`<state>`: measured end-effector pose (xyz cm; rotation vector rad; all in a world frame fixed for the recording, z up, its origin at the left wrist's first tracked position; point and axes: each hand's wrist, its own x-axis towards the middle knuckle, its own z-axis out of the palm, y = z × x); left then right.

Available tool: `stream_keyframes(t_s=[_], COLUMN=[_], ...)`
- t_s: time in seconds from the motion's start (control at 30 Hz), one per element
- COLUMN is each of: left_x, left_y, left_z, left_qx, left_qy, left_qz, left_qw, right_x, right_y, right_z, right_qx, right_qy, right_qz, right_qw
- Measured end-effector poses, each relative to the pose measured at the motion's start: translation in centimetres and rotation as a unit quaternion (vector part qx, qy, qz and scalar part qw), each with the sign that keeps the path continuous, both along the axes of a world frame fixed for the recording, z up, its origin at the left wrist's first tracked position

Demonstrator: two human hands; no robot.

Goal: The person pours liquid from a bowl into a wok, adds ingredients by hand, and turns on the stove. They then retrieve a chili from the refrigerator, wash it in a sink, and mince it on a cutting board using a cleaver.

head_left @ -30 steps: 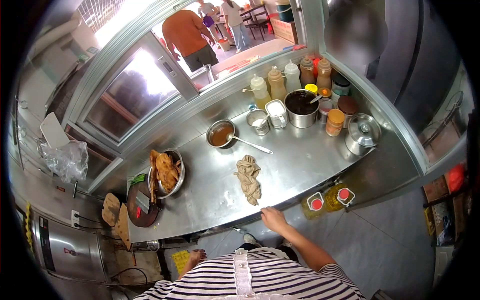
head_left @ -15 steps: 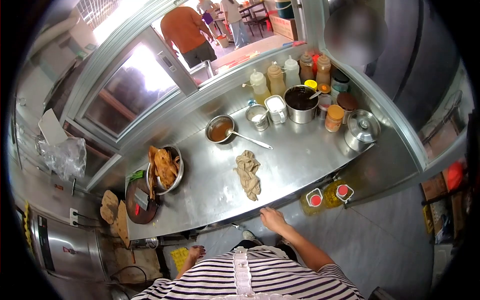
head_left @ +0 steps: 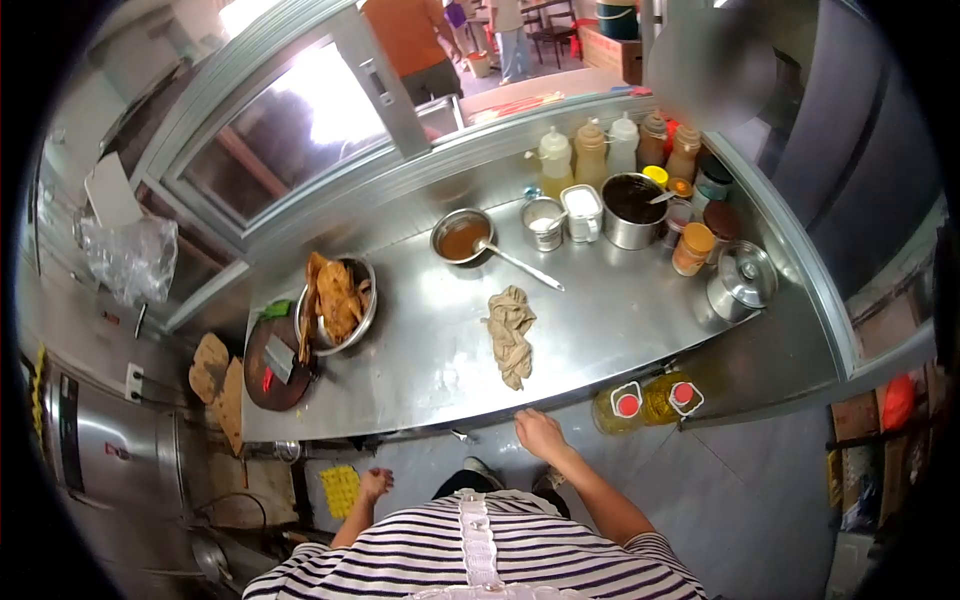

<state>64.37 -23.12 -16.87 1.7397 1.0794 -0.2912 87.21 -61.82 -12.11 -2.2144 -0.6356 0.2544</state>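
Note:
My right hand (head_left: 540, 434) is just below the counter's front edge, its fingers curled in and nothing visible in them. Lower left, beside my body, my left hand (head_left: 376, 484) hangs over the floor with loosely bent, parted fingers, holding nothing. Nearest my right hand on the steel counter (head_left: 420, 375) lies a crumpled tan cloth (head_left: 512, 338). Behind it stands a bowl of brown sauce (head_left: 463, 238) with a ladle (head_left: 525, 267) resting in it. A whole cooked bird (head_left: 338, 302) sits in a metal bowl (head_left: 372, 305) at the left, by a round chopping board (head_left: 265, 398) holding a cleaver (head_left: 280, 358).
Squeeze bottles (head_left: 590, 152), a pot of dark sauce (head_left: 632, 235), a jar with an orange lid (head_left: 692, 250) and a lidded pot (head_left: 742, 280) line the back right. Oil jugs (head_left: 618, 410) stand on the floor. Beyond the window is a person in orange (head_left: 408, 38).
The view has shifted, so the counter sits slightly higher in it. My left hand appears a little further left and higher. The cloth, bowls and cleaver stay in their places on the counter.

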Motion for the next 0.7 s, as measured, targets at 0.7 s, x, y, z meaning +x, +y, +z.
stream_keyframes(t_s=[0.7], left_x=[-2.5], left_y=[24.0], left_z=[7.7], left_qx=[0.114], left_qy=[-0.351], left_qz=[0.183], left_qw=[0.911], right_x=[5.3], right_y=[35.4], right_z=[5.5], right_qx=[0.326], right_qy=[0.471], right_qz=[-0.080], right_qw=[0.816])
